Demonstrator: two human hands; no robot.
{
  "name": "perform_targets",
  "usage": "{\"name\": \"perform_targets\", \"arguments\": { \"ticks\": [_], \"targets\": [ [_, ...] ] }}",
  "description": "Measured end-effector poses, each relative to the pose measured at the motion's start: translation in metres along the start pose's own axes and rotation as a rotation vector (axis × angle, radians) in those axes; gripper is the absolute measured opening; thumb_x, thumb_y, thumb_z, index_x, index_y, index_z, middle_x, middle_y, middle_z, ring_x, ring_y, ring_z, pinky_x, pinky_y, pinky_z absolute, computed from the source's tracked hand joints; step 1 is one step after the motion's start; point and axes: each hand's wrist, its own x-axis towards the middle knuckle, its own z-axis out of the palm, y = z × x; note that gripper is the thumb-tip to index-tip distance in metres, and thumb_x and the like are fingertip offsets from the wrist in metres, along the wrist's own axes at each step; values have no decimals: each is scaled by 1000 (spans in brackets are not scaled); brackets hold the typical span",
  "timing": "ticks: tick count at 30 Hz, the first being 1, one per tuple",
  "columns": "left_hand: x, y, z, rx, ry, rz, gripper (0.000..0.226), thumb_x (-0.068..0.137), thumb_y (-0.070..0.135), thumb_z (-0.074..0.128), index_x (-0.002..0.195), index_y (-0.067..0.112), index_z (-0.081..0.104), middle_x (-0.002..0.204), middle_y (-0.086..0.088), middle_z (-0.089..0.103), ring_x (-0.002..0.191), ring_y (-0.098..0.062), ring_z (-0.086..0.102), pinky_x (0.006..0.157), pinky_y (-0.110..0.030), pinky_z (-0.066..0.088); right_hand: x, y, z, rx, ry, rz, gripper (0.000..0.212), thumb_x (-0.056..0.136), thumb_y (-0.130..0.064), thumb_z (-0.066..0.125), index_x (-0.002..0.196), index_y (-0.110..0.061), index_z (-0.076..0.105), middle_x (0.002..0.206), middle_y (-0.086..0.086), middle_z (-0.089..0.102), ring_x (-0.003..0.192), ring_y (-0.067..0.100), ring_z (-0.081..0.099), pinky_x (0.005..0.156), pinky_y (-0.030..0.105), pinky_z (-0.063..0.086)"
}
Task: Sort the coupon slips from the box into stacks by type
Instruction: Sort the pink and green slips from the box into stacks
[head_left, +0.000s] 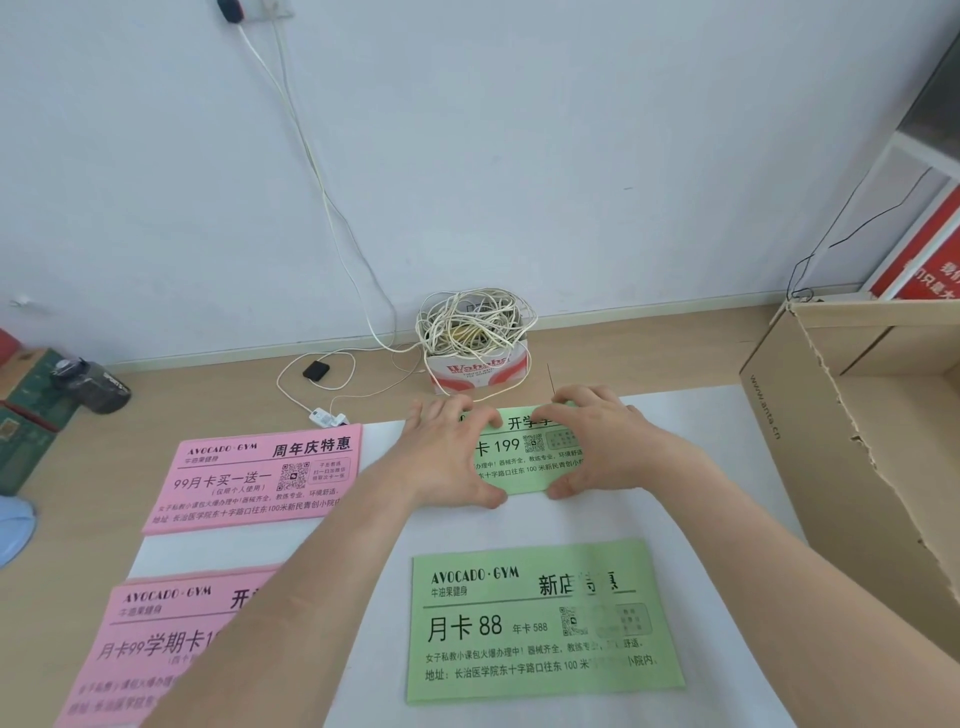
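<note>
While the far green coupon stack (524, 460) is lying on the white sheet (701, 467) covering the tabletop (649, 353), the left hand (447, 452) and right hand (605, 441) are clasping its sides, fingers curled over the edges; pressing evenly inward should be squaring it without buckling.

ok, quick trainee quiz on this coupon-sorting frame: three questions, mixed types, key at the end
1. True or false: the left hand and right hand both hold the far green stack.
2. Pink stacks and green ones together, how many are laid out? A two, B four, C six.
3. Fill in: the cardboard box stands on the person's ____ side.

Key: 1 true; 2 B; 3 right.
</note>
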Motion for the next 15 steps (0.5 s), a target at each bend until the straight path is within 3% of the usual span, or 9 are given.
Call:
{"name": "perform_targets", "arguments": {
  "ticks": [5, 9, 13, 15],
  "targets": [
    [-6, 4, -4, -20, 0, 4, 90, 61, 58, 71, 136, 37, 26, 145, 4, 20, 140, -22, 11, 116, -52, 0, -7, -4, 1, 49, 33, 3, 97, 62, -55, 80, 144, -43, 28, 150, -7, 19, 139, 17, 11, 109, 44, 28],
    [-40, 14, -11, -33, 91, 45, 88, 65, 60, 68, 138, 37, 25, 152, 5, 13, 140, -19, 9, 116, -44, 12, -41, -12, -5, 140, 104, -29, 101, 61, -61, 78, 144, -48, 22, 152, -11, 13, 138, 13, 9, 112, 47, 28],
    [-99, 31, 4, 41, -31, 104, 95, 68, 63, 66, 145, 38, 15, 156, 7, 0, 142, -14, -2, 118, -33, 7, -91, -28, 8, 9, -89, -101, 112, 58, -66, 76, 145, -52, 6, 154, -16, 1, 142, 9, -2, 115, 43, 21],
    [-119, 35, 17, 64, -105, 95, 103, 67, 64, 67, 146, 38, 7, 156, 7, -7, 142, -15, -7, 118, -35, 3, -108, -33, 20, -80, -177, -113, 119, 58, -64, 77, 145, -52, -3, 155, -15, -5, 143, 11, -7, 113, 42, 18]
  ]
}}
